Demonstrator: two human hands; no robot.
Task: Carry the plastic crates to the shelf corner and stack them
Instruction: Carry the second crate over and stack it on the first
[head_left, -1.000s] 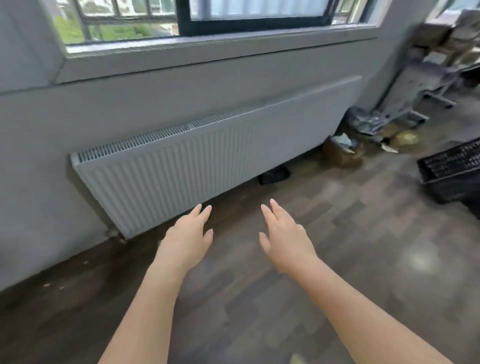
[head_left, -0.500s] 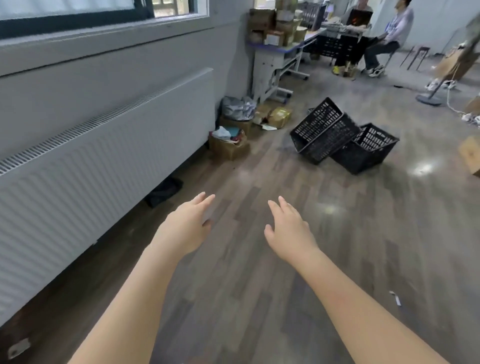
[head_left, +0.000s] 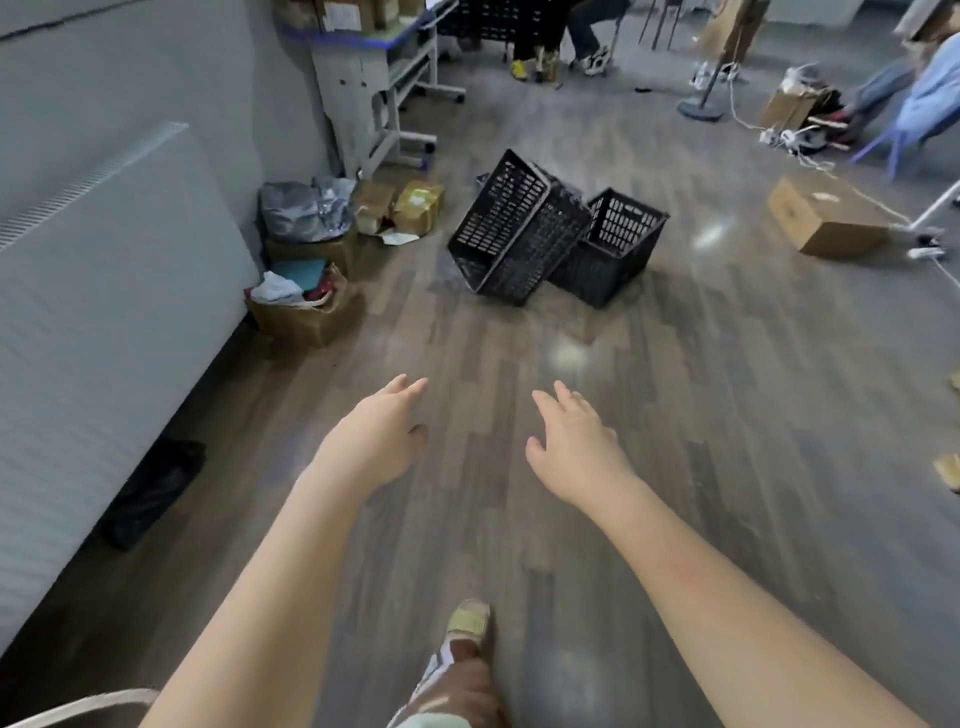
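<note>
Both hands, left (head_left: 375, 441) and right (head_left: 574, 447), reach forward with fingers released, holding nothing; 2 crates (head_left: 519, 228) sit well beyond the fingers.

Both bare hands reach forward over the grey-brown wood-plank floor (head_left: 701, 415), the left hand (head_left: 376, 441) and right hand (head_left: 574, 447) palm-down with fingers loosely spread, holding nothing. Well ahead of them, two black perforated plastic crates sit touching on the floor: the nearer crate (head_left: 511, 234) tilted on its side, the other crate (head_left: 613, 244) upright just to its right. A white panel radiator (head_left: 104, 312) lines the left wall, with an open brown cardboard box of cloth (head_left: 306, 306) near its far end.
</note>
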